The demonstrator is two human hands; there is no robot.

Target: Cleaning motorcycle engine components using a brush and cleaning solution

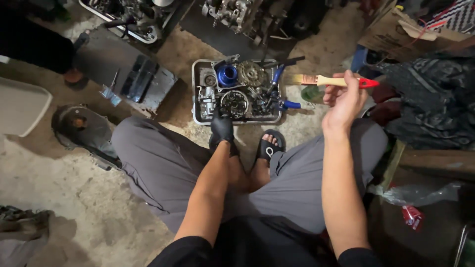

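Note:
My right hand is bare and holds a paintbrush with a wooden handle and a red end, bristles pointing left, above the right side of a metal tray. The tray sits on the ground before my feet and holds several engine parts, among them a blue cup-shaped part, a toothed clutch disc and blue-handled pliers. My left hand wears a black glove and reaches to the tray's near edge, fingers on the parts there. Whether it grips one is hidden.
I squat in grey trousers and black sandals on a dirty concrete floor. A dark engine cover lies at left, a grey plastic panel beyond it, engine blocks at the back, a cardboard box and black cloth at right.

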